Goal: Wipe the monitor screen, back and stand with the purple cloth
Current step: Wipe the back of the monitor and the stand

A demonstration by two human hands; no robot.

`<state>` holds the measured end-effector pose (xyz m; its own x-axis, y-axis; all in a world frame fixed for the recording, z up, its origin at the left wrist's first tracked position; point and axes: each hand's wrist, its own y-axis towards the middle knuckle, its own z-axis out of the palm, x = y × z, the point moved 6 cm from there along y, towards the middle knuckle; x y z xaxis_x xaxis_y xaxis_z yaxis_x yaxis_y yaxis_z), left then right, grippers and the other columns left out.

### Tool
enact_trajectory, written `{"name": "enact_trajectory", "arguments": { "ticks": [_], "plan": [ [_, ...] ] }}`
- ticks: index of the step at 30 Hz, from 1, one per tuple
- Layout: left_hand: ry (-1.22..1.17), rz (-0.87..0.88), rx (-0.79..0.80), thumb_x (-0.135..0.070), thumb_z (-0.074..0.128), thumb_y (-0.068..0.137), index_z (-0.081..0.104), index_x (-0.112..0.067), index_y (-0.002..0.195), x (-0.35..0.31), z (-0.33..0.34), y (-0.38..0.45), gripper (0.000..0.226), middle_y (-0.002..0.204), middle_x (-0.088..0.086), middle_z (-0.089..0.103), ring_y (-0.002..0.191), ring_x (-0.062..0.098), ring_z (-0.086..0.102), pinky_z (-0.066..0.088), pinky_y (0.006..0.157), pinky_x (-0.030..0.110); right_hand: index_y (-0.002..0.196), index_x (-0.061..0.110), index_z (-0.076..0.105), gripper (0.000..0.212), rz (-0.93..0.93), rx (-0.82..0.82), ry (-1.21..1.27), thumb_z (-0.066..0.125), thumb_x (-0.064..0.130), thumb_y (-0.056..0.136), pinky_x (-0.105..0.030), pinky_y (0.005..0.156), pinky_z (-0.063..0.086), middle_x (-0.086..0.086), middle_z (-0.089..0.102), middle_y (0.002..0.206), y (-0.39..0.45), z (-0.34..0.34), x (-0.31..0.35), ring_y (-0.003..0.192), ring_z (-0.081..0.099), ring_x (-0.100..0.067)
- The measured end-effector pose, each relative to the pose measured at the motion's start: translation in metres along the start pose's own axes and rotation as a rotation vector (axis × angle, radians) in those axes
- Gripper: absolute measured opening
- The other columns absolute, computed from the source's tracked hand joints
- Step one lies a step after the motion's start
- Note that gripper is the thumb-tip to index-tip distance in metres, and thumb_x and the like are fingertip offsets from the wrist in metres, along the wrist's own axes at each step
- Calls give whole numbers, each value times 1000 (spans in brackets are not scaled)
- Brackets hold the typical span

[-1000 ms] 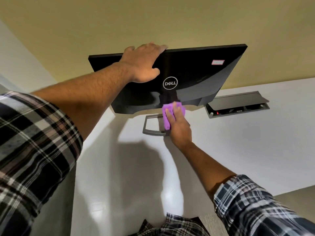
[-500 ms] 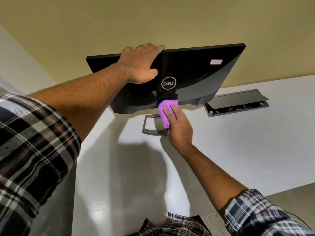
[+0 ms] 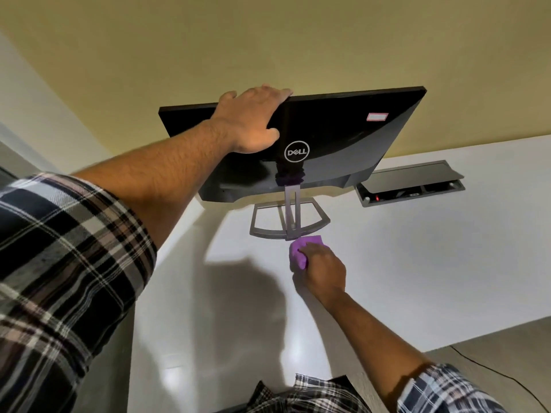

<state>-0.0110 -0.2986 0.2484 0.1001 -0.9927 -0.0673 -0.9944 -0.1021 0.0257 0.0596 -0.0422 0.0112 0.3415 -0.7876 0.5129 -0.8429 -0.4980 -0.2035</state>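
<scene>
Logo "DELL" [image 3: 296, 151] marks monitor [image 3: 343, 150] back.

Warm, fairly bright indoor light from above and behind the wearer. Hard dark shadow of the person on the white desk [image 3: 417, 248], plus a softer one under the monitor [image 3: 343, 138]. Soft glare patches on the desk near the bottom edge; glossy monitor back shows streaky reflections. Wide-angle distortion: desk edges and the wall [image 3: 268, 40] line bend, near plaid sleeve [image 3: 59, 278] balloons. Slight motion blur overall, compression softness on the sleeve.
</scene>
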Motion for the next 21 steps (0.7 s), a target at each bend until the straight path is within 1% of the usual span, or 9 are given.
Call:
{"name": "enact_trajectory", "arguments": {
  "ticks": [4,5,7,9,11,13,15,18,21],
  "plan": [
    [-22,-3,1,-37,55,90,9,-35,159,-5,-2,-10,82,166,2,21,153,20,18,20,119,61,85,26,67,33,103,-7,7,43,18,63,-32,69,53,12,69,86,-4,-22,-17,83,64,-22],
    [-25,-5,3,-37,56,91,9,-35,159,-7,-2,-13,83,167,2,20,154,19,17,19,119,61,85,27,69,33,104,-13,25,45,17,65,-30,68,52,15,68,83,-4,-24,-20,81,64,-21],
    [-28,-3,1,-36,56,91,9,-35,159,-14,-2,-20,83,167,2,20,154,19,16,18,119,61,88,24,73,29,114,-21,47,52,7,77,-29,66,45,18,62,77,-6,-31,-19,76,57,-18],
    [-24,7,-7,-36,56,91,8,-34,159,-22,0,-31,83,167,1,20,155,17,14,17,120,61,96,20,75,27,134,-12,31,55,5,88,-31,68,41,12,62,82,-12,-34,-22,79,55,-21],
    [-15,19,-20,-36,55,90,7,-34,159,-30,1,-40,84,167,0,18,155,17,11,16,119,62,104,23,76,26,156,5,-3,55,12,93,-31,73,42,3,71,96,-17,-31,-29,89,63,-27],
    [-5,26,-28,-36,54,89,6,-33,159,-35,3,-48,85,167,-1,18,155,16,11,16,119,62,108,24,75,27,169,40,-10,53,16,94,-32,75,45,-1,75,106,-21,-25,-35,97,68,-29],
    [12,31,-38,-36,54,89,5,-32,159,-43,4,-56,85,167,-1,17,155,16,10,16,120,62,109,23,75,28,185,57,-5,51,19,95,-32,74,46,-1,75,106,-27,-24,-40,96,68,-28],
    [37,37,-51,-37,51,88,4,-31,159,-52,8,-65,86,168,-1,16,155,16,9,17,120,61,107,23,74,27,174,54,1,49,20,97,-30,73,43,0,74,104,-32,-26,-44,89,64,-24],
    [56,39,-53,-37,49,88,0,-30,160,-59,15,-73,87,168,-4,13,155,15,6,16,119,61,106,22,75,30,171,55,6,51,14,92,-32,75,47,1,74,103,-37,-33,-49,93,67,-26]
  ]
}}
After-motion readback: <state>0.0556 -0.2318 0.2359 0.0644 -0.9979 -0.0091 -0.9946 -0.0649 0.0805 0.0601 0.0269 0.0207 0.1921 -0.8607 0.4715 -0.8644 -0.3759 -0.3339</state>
